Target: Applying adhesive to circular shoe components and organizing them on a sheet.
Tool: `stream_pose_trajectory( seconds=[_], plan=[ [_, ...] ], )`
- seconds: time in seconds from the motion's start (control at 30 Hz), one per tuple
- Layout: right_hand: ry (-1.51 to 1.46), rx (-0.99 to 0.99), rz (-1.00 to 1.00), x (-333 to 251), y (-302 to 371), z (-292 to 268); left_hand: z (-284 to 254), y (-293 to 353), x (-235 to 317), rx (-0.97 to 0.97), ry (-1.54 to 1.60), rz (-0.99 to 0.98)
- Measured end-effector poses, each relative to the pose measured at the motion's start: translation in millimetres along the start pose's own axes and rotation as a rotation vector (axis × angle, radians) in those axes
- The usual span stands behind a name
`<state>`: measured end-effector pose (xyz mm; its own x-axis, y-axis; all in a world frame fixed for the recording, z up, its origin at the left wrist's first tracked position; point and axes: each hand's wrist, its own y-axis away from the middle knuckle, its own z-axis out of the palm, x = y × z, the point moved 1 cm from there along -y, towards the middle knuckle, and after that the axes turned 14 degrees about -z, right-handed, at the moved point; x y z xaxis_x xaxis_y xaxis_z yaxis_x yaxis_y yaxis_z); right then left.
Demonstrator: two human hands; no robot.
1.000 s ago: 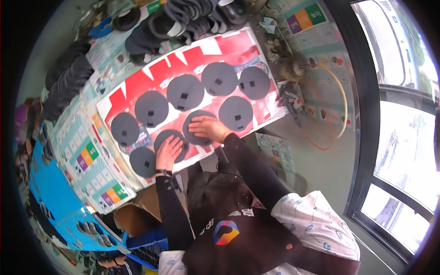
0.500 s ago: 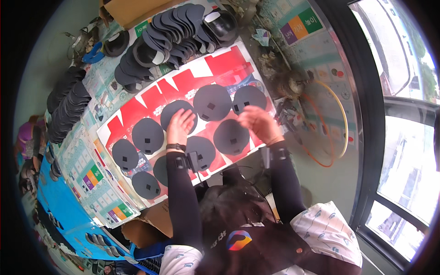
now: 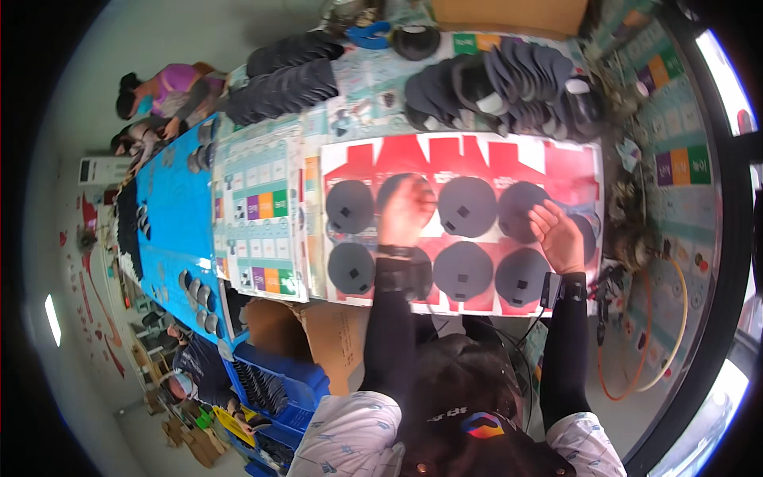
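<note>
In front of me, several flat dark grey discs [image 3: 455,258] lie in two rows on a red and white printed board [image 3: 556,158]. Most show a small black square patch. My left hand [image 3: 407,208] hovers over the far row's second disc from the left [image 3: 389,189], hiding much of it. Motion smears its fingers. Over the right part of that row is my right hand [image 3: 558,238], open, fingers stretched and apart, with nothing seen in it. It partly covers the fourth disc [image 3: 517,205]. Both wrists carry dark strapped-on devices.
Stacked dark curved pieces [image 3: 528,71] and a blue ring-shaped item [image 3: 369,35] stand behind the board. To the left are printed sheets [image 3: 262,274] and a blue table [image 3: 171,199]; other people are beyond. A cardboard box [image 3: 330,342] sits below; hoses [image 3: 678,342] hang at right.
My view has swung left, showing more of the room. Relative to the discs, both hands have shifted left: the left from the third to the second, the right onto the fourth.
</note>
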<state>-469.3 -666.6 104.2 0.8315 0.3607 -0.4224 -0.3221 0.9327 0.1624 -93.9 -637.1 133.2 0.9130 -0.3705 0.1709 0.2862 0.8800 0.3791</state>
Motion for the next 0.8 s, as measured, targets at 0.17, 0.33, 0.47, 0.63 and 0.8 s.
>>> stream_pose_trajectory(
  seconds=[0.17, 0.33, 0.47, 0.63, 0.8],
  plan=[
    [0.832, -0.202, -0.096, -52, -4, -118, -32, 34, 71, -0.112, 0.237, 0.398],
    [0.381, -0.119, 0.099, 62, 23, -15, -177, 128, 132, 0.496, -0.072, 0.348],
    [1.257, 0.262, -0.097, -40, 105, 44, -79, 26, 56, -0.082, -0.064, -0.057],
    [1.374, 0.091, -0.036, -39, 181, 48, -117, 49, 68, 0.397, -0.183, -0.233],
    [1.169, 0.409, 0.019, -74, 246, 96, 18, 165, 241, 0.126, -0.899, 0.429]
  ],
)
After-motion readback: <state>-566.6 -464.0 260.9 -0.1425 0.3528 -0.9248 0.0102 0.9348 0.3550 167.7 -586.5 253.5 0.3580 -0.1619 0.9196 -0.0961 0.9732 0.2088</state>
